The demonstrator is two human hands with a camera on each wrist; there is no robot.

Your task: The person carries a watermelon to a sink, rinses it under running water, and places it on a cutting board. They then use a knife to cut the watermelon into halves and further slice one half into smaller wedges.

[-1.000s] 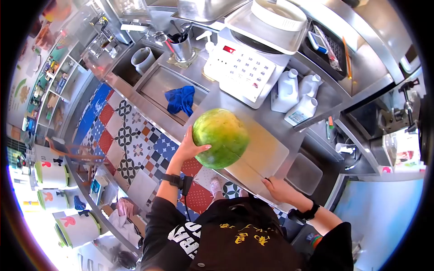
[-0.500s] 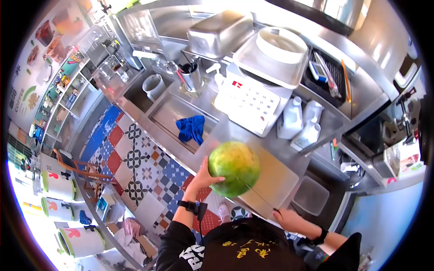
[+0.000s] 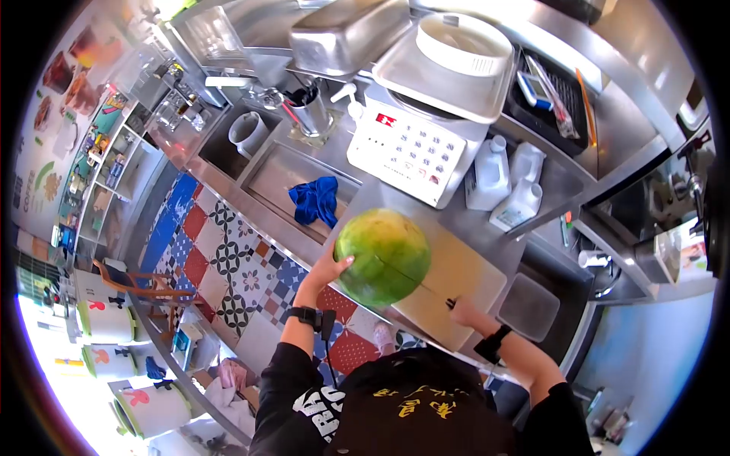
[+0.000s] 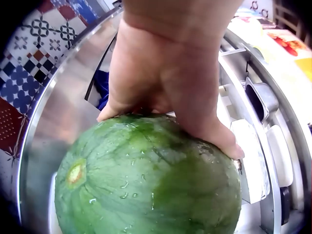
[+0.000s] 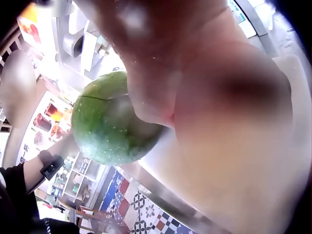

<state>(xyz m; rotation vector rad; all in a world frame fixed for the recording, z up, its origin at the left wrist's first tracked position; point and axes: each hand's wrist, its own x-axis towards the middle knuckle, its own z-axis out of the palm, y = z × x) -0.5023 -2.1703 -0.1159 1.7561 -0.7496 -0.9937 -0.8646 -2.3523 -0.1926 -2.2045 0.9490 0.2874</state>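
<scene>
A large green and yellow watermelon point(image 3: 388, 243) sits over the left end of a pale cutting board point(image 3: 475, 285) on the steel counter. My left hand point(image 3: 327, 272) rests on its left side, fingers and thumb spread over the rind; the left wrist view shows water drops and the pale stem scar there. My right hand point(image 3: 471, 316) grips the black handle of a knife point(image 3: 451, 303), low over the board. The thin blade runs left into the melon, where a dark cut line shows in the rind. In the right wrist view that hand hides the knife.
A white scale panel point(image 3: 407, 144) stands behind the melon, with several white jugs point(image 3: 488, 173) to its right. A blue cloth point(image 3: 314, 201) lies in the shallow sink at left. A clear lid-like tray point(image 3: 528, 307) lies right of the board. The counter's front edge runs close by my body.
My right hand has moved closer to the melon with the knife, and less blade shows outside the rind. The left hand stays on the melon's side. The head view has shifted.
</scene>
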